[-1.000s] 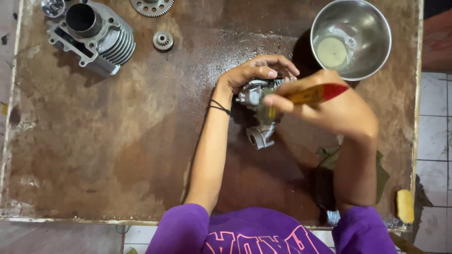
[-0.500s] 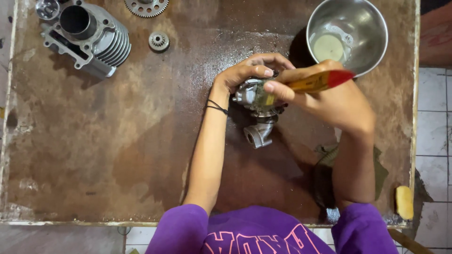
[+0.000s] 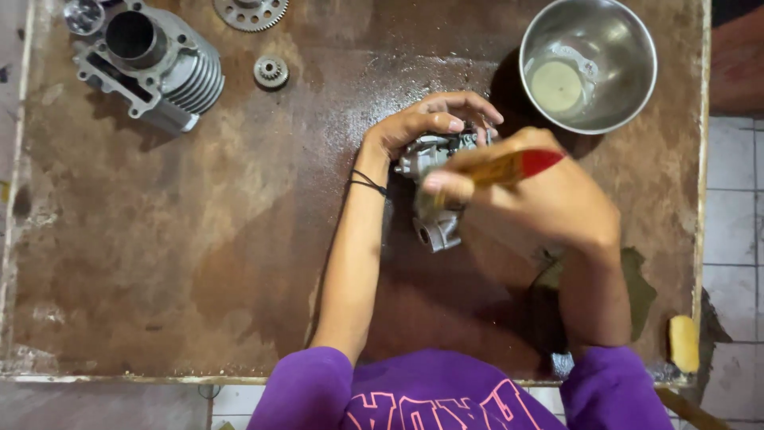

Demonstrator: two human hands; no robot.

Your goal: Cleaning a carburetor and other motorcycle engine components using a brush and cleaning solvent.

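A small grey metal engine part (image 3: 434, 219) stands on the rusty brown tabletop (image 3: 199, 255) near its middle. My left hand (image 3: 426, 119) curls over the top of this part and grips it. My right hand (image 3: 541, 195) is closed around a brush with a yellow handle and red tip (image 3: 509, 167), its bristle end pressed against the part. The brush head is mostly hidden behind my fingers.
A steel bowl (image 3: 589, 64) with pale liquid sits at the back right. A finned grey cylinder block (image 3: 147, 64) lies at the back left, with a large toothed gear (image 3: 251, 12) and a small gear (image 3: 270, 72) beside it. A yellow object (image 3: 683, 342) rests at the front right edge.
The right hand and brush have shifted slightly over the part. My left hand keeps its grip on the part.
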